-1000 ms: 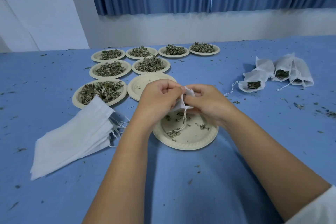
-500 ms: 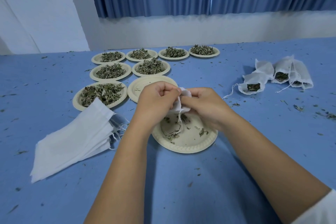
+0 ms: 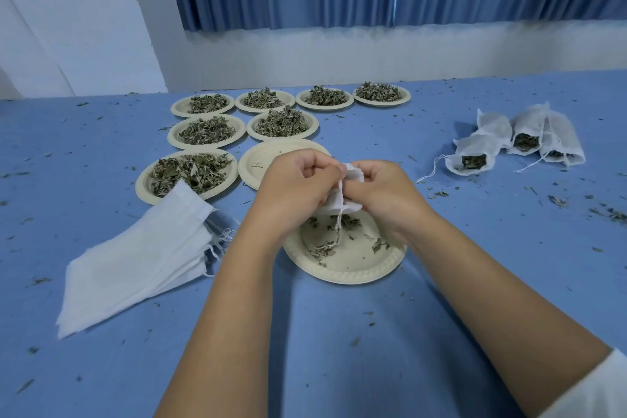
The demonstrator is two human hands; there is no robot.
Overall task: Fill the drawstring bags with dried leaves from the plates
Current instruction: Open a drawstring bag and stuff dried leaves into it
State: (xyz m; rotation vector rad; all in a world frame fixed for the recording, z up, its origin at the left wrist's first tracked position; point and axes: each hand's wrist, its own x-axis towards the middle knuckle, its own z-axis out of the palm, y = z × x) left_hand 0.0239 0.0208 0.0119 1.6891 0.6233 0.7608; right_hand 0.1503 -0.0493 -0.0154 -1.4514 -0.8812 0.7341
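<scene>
A small white drawstring bag is pinched between the left hand and the right hand, both curled shut on its fabric just above a paper plate. A drawstring hangs from the bag down to the plate, where only a few dried leaves are scattered. An almost bare plate is seen just behind the hands. Seven plates heaped with leaves are set further back, the nearest at the left. A stack of flat empty bags is laid left of the forearms. Filled bags are grouped at the right on the blue table, which is strewn with leaf crumbs.
</scene>
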